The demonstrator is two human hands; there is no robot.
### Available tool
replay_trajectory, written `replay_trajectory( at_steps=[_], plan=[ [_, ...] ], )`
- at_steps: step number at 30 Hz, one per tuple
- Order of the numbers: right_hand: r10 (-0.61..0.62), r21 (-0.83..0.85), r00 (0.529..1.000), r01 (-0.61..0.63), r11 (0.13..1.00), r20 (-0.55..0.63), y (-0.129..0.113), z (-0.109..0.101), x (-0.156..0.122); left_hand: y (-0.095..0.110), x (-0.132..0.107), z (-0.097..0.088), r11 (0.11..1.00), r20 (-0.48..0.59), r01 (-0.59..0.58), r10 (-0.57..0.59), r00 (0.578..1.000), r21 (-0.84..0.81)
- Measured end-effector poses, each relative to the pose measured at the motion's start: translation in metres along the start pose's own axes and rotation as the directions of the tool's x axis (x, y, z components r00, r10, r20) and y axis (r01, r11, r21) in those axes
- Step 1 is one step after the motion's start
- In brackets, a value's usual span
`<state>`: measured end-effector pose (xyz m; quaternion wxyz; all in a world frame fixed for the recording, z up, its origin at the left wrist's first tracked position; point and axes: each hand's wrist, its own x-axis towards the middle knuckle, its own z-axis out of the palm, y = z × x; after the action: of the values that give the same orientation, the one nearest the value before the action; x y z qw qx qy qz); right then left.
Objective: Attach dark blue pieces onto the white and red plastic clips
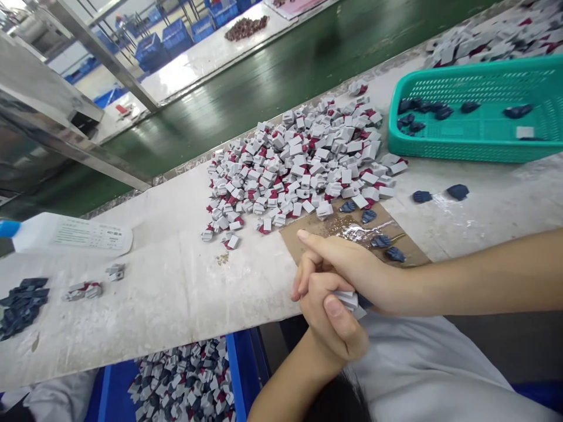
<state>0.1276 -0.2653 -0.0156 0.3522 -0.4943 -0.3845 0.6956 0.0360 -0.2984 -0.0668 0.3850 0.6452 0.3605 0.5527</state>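
My left hand [332,313] is closed around a light grey plastic toy part [348,300], whose ends show between thumb and curled fingers. My right hand [347,258] lies over it from the right, pressed against the same part, its thumb stretched out and its fingers curled and partly hidden. A bit of dark blue shows beside the grey part, below the right palm. Just beyond the hands, several dark blue fist-shaped pieces [380,241] lie on a wet brown cardboard sheet [303,231]. Behind that is a heap of grey and maroon plastic parts [299,164].
A green basket [479,149] with dark blue pieces stands at right. To the left lie a white bottle [83,234] and a dark blue pile [24,305]. Under the table edge sits a blue crate [241,375] of mixed parts. A green conveyor belt [246,94] runs behind.
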Motion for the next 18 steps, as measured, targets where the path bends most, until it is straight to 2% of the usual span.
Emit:
replay_trajectory(
  at_steps=[7, 9, 12, 15, 16, 18],
  plan=[
    [-0.056, -0.021, 0.998, 0.055, 0.998, -0.033, 0.01, 0.001, -0.001, -0.005, -0.001, 0.003, 0.999, -0.025, -0.05, 0.049, 0.998, -0.013],
    [-0.042, 0.012, 0.998, 0.043, 0.999, -0.036, 0.011, 0.002, 0.0, -0.006, 0.0, 0.0, 0.997, 0.013, -0.071, 0.072, 0.997, -0.025],
    [0.081, 0.14, 0.996, -0.083, 0.987, 0.021, 0.01, 0.002, 0.003, -0.008, 0.0, -0.006, 0.999, 0.11, -0.027, 0.029, 0.993, -0.019],
    [0.248, 0.302, 0.949, -0.299, 0.905, 0.194, 0.003, -0.002, 0.009, -0.011, 0.001, -0.012, 0.993, 0.095, 0.096, -0.09, 0.991, -0.065],
    [0.256, 0.326, 0.937, -0.326, 0.887, 0.239, 0.0, -0.003, 0.01, -0.011, 0.001, -0.014, 0.991, 0.086, 0.109, -0.102, 0.991, -0.08],
    [0.211, 0.338, 0.938, -0.3, 0.892, 0.276, -0.007, -0.002, 0.012, -0.011, 0.003, -0.017, 0.993, 0.089, 0.081, -0.074, 0.993, -0.085]
  ],
)
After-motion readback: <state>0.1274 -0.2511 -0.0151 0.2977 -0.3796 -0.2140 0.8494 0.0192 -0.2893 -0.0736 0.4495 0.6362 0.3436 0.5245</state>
